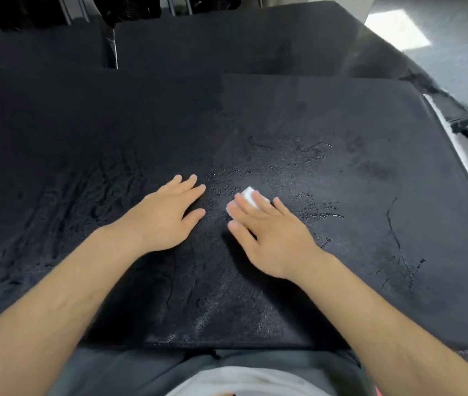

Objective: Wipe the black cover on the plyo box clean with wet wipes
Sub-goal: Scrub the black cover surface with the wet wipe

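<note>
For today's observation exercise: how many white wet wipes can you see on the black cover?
1. The wet wipe lies on the black cover, pressed under the right hand; another could hide beneath.

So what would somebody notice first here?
The left hand and right hand lie flat in the middle of a big black cover. The right hand presses a small white wipe, the brightest thing there. Wet drops shine on the cover around them.

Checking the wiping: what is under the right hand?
A white wipe, pressed onto the black cover. Only its far end shows beyond the fingers; the right hand hides the rest.
</note>
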Demonstrator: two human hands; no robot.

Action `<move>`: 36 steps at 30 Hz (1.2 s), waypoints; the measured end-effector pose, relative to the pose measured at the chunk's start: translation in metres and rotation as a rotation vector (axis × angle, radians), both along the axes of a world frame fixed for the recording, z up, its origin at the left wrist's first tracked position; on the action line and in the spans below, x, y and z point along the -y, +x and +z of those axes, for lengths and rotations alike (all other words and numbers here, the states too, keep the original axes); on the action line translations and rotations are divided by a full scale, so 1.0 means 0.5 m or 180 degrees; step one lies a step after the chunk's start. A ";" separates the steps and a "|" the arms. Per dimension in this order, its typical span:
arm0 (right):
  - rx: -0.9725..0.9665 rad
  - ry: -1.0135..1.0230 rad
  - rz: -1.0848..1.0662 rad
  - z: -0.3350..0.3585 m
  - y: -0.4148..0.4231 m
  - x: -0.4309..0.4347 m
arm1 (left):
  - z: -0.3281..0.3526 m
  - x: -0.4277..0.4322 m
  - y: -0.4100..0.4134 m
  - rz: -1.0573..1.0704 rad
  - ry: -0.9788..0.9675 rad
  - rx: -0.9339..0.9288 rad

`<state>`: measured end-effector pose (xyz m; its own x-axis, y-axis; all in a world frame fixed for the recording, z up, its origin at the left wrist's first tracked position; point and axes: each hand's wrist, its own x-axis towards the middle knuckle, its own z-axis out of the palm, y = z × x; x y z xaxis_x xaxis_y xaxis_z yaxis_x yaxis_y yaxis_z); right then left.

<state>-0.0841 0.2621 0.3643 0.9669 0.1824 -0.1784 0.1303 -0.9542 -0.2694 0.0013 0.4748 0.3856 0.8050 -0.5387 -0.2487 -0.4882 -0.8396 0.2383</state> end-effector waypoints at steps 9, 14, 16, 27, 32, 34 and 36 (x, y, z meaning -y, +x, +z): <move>0.0014 -0.0053 0.0174 -0.010 0.033 -0.026 | -0.040 -0.032 0.003 -0.0047 -0.0497 0.0083; 0.0111 -0.0231 0.0117 -0.012 0.060 -0.064 | -0.045 -0.033 0.007 -0.0007 -0.0552 0.0086; 0.0108 -0.0113 0.0399 -0.015 0.031 -0.086 | -0.044 -0.033 0.007 0.0021 -0.0594 0.0005; 0.0090 -0.0226 0.0616 0.001 0.115 -0.077 | -0.019 -0.022 0.020 0.0120 -0.0502 -0.0043; 0.0036 -0.0316 0.0112 0.011 0.235 -0.051 | 0.002 0.007 0.097 0.0075 0.0462 0.0048; 0.0108 -0.0360 0.0235 0.004 0.186 -0.087 | -0.008 0.009 0.104 0.0005 0.0574 -0.0076; 0.0222 -0.0275 0.0533 -0.001 0.110 -0.101 | -0.012 0.006 0.100 0.0027 0.0386 -0.0291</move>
